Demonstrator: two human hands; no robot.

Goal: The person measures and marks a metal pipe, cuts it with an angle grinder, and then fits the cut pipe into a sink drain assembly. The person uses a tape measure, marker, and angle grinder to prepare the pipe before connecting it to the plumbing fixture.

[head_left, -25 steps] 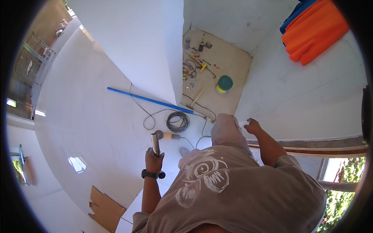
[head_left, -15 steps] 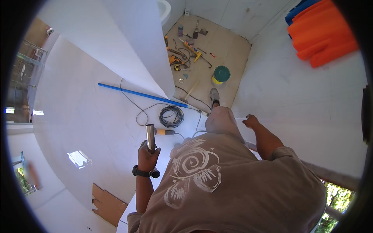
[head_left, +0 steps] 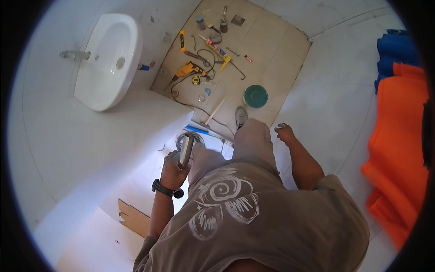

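Left hand [head_left: 172,165] holds a metal tube [head_left: 186,150] upright, left of the raised knee [head_left: 247,136]. Right hand [head_left: 285,133] hangs right of the knee. Washbasin [head_left: 106,61] sits on the wall far left. Tools lie on the floor [head_left: 267,68] ahead; a round lid [head_left: 255,96] lies beside the shoe [head_left: 241,116].

Your left hand [head_left: 173,167] is closed round a short metal tube [head_left: 186,150], and at its 12 o'clock a coiled cable [head_left: 181,138] and a blue pipe [head_left: 197,129] block the floor. At 10 o'clock the white ceramic washbasin [head_left: 106,59] juts from the tiled wall. Your right hand [head_left: 285,133] hangs unclenched over bare white tile, with room at 3 o'clock until the orange and blue fabric [head_left: 398,136]. At its 11 o'clock stand a round green tub [head_left: 256,96] and scattered tools, among them a yellow drill [head_left: 186,70].
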